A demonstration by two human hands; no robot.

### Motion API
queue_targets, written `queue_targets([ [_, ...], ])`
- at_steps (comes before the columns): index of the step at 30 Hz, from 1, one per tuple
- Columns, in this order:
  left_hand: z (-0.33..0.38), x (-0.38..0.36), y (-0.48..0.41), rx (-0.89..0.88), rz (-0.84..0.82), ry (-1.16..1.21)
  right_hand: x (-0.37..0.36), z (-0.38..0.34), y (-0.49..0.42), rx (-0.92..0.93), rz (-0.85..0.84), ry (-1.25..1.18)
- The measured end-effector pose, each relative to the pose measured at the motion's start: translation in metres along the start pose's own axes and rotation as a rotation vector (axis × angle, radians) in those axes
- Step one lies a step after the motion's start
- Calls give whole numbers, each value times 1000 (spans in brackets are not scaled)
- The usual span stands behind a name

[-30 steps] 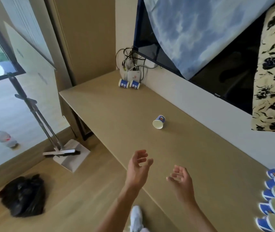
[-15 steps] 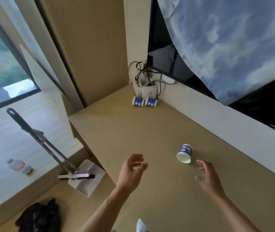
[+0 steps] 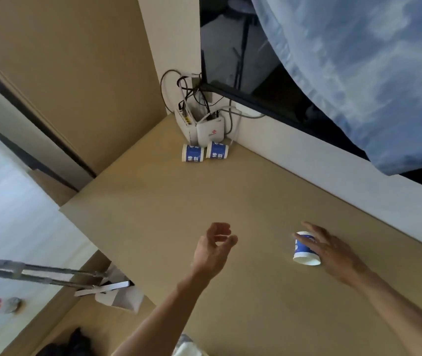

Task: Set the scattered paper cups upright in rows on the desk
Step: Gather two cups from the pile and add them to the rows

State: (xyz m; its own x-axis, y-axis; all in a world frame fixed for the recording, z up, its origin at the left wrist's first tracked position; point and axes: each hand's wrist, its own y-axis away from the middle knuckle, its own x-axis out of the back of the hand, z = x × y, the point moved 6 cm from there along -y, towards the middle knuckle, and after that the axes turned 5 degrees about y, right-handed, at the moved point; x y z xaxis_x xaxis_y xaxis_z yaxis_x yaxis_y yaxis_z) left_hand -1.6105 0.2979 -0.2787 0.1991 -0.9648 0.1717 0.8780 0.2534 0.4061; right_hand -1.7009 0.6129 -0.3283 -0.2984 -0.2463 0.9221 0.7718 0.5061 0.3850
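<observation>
Tan table [image 3: 153,201] in a wall corner. Right hand [image 3: 333,250] has its grip spread over the tipped cup [image 3: 301,250] at 4 o'clock, likely to stand it. Left hand [image 3: 212,250] is loosely curled and empty.

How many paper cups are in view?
3. Two corner cups lie side by side at the desk's far end; the third cup is nearer, under the right hand. Others may be off-frame.
</observation>
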Motion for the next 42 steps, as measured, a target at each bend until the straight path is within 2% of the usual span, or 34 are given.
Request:
queue_targets([
  [4, 19, 10, -59, -15, -51, -26, 7, -12, -23, -19, -103, 22],
  [8, 42, 23, -120, -71, -97, -132, 6, -30, -38, -41, -127, -63],
  [14, 76, 21, -231, -363, -139, -650, -6, -55, -41, -210, -103, -159],
  [18, 97, 8, -305, -516, -99, -1009, -12, -73, -38, -313, -41, -278],
  [22, 96, -6, -351, -553, -149, -1321, -13, -85, -33, -455, 42, -413],
  [27, 83, -27, -359, -634, -249, -1496, -9, -101, -25, -521, 175, -521],
  [33, 79, -58, -332, -783, -279, -1426, -5, -104, -14, -568, 280, -606],
  [37, 104, -78, -273, -942, -263, -1054, -5, -102, -2, -641, 344, -712],
  [39, 112, -79, -238, -880, -244, -778, -8, -101, 9, -703, 388, -816],
  [42, 103, -74, -189, -575, -292, -275, -13, -102, 34, -805, 469, -973],
])
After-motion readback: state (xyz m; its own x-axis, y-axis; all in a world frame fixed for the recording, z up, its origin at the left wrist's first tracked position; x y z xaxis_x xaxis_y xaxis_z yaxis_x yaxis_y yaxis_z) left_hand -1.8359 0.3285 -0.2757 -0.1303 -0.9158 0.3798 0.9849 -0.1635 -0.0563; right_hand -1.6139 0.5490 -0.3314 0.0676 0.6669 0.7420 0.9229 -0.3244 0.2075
